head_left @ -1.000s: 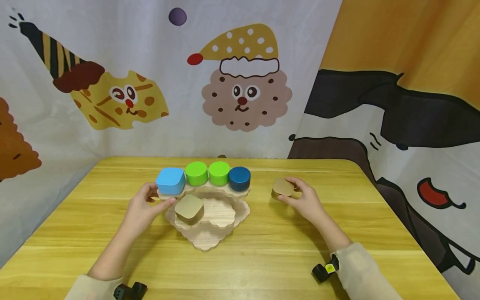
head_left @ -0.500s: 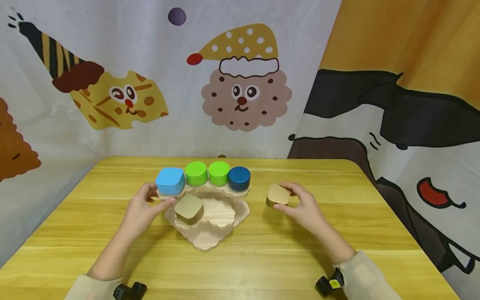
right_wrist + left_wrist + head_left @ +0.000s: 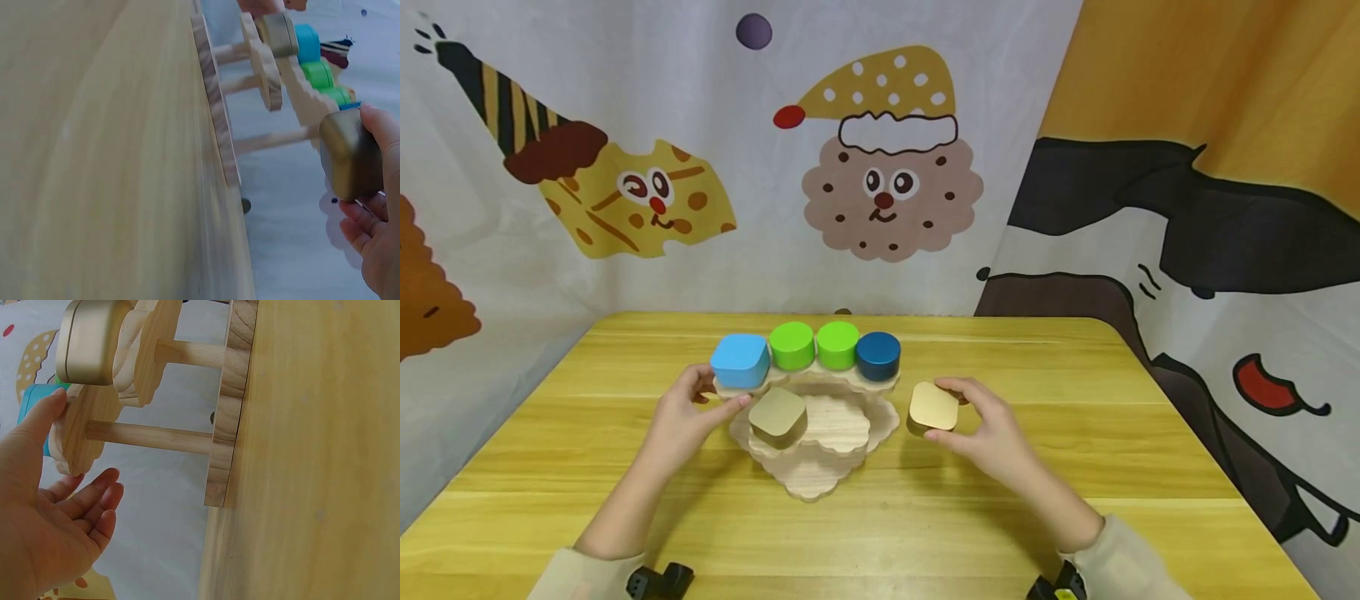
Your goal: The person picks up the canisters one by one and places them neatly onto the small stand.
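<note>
Here, line by line, from the held piece outward:

Held piece: a gold rounded-square tin [image 3: 933,407] sat in the grip of the right hand [image 3: 987,429], lifted clear of the desk [image 3: 1075,417], just to the right of the wooden stand [image 3: 815,433]; the right wrist view showed the same gold rounded-square tin [image 3: 350,153] off the surface.
Right grip: clamped on the tin, thumb on the near edge and fingers [image 3: 958,386] curled over the far edge.
Stand: a tiered wooden piece with scalloped shelves on dowels, standing at mid-desk; its base [image 3: 228,400] rested flat on the desk.
Middle tier: a second gold tin [image 3: 778,414] lay at its left end, with bare wood to its right.
Top tier: from left to right a light blue square tin [image 3: 741,361], two green round tins [image 3: 792,345] [image 3: 838,344] touching each other, and a dark blue round tin [image 3: 878,355].
Left hand: the left hand [image 3: 681,417] was at the left end of the stand, thumb tip [image 3: 55,400] against the scalloped edge of the upper shelf, under the light blue tin.
Left grip: apart, fingers relaxed and loosely spread, clamped on nothing.
Backdrop: a cartoon-printed cloth [image 3: 880,167] hung beyond the far edge of the desk.
</note>
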`<state>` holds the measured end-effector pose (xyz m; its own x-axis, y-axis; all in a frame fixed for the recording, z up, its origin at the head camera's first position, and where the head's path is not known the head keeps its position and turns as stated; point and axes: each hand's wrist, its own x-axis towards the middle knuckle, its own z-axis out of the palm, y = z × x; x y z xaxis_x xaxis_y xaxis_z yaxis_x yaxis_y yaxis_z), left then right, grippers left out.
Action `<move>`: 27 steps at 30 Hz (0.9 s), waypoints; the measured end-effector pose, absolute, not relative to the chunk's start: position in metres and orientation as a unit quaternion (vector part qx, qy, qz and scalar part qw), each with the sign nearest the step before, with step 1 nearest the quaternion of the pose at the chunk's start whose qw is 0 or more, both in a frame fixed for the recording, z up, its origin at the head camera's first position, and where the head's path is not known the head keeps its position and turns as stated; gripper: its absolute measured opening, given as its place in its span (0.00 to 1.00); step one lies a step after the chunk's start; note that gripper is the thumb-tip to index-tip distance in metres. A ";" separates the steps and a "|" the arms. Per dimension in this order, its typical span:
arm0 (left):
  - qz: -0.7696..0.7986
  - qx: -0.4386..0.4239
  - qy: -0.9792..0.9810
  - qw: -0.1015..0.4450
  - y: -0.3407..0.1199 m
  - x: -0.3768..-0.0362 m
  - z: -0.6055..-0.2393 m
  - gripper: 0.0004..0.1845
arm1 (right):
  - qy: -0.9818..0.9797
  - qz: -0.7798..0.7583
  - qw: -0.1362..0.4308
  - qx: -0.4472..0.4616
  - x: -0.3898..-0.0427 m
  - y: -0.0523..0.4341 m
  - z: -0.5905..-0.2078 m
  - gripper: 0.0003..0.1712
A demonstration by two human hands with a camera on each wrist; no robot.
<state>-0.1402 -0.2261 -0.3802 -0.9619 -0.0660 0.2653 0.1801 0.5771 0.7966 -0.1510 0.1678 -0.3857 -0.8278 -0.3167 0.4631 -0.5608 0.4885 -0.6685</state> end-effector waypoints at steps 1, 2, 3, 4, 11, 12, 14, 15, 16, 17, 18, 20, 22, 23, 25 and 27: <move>-0.458 -0.031 -0.878 0.134 -0.226 -0.140 -0.380 0.33 | -0.849 0.440 0.138 0.258 -0.149 0.165 -0.385 0.37; -0.458 -0.031 -0.878 0.134 -0.226 -0.140 -0.380 0.33 | -0.848 0.442 0.136 0.258 -0.148 0.163 -0.385 0.37; -0.459 -0.031 -0.878 0.135 -0.226 -0.140 -0.380 0.33 | -0.847 0.444 0.135 0.258 -0.147 0.160 -0.384 0.37; -0.459 -0.031 -0.878 0.135 -0.226 -0.140 -0.380 0.33 | -0.846 0.446 0.134 0.260 -0.146 0.157 -0.384 0.37; -0.464 -0.035 -0.875 0.134 -0.226 -0.140 -0.380 0.33 | -0.833 0.452 0.132 0.292 -0.139 0.140 -0.385 0.37; -0.464 -0.036 -0.875 0.134 -0.226 -0.140 -0.380 0.32 | -0.831 0.453 0.132 0.295 -0.138 0.138 -0.385 0.38; -0.464 -0.035 -0.875 0.134 -0.226 -0.140 -0.380 0.32 | -0.830 0.456 0.131 0.294 -0.136 0.133 -0.384 0.38; -0.464 -0.035 -0.875 0.135 -0.226 -0.140 -0.380 0.32 | -0.830 0.457 0.130 0.292 -0.135 0.130 -0.384 0.38; -0.463 -0.035 -0.875 0.135 -0.226 -0.140 -0.380 0.32 | -0.829 0.460 0.128 0.291 -0.135 0.128 -0.384 0.38; -0.463 -0.035 -0.875 0.135 -0.226 -0.140 -0.380 0.32 | -0.829 0.462 0.125 0.289 -0.134 0.125 -0.383 0.38; -0.462 -0.035 -0.876 0.135 -0.226 -0.140 -0.380 0.32 | -0.829 0.465 0.122 0.286 -0.133 0.122 -0.383 0.38; -0.461 -0.035 -0.876 0.135 -0.226 -0.140 -0.380 0.33 | -0.829 0.469 0.114 0.283 -0.131 0.117 -0.383 0.38; -0.460 -0.035 -0.877 0.135 -0.226 -0.140 -0.380 0.33 | -0.827 0.474 0.108 0.283 -0.129 0.112 -0.384 0.38; -0.460 -0.034 -0.877 0.135 -0.226 -0.140 -0.380 0.33 | -0.827 0.474 0.107 0.283 -0.128 0.109 -0.384 0.38; -0.460 -0.035 -0.877 0.135 -0.226 -0.140 -0.380 0.33 | -0.825 0.475 0.105 0.288 -0.126 0.104 -0.385 0.39; -0.459 -0.035 -0.877 0.135 -0.226 -0.139 -0.379 0.33 | -0.823 0.476 0.102 0.291 -0.124 0.099 -0.386 0.39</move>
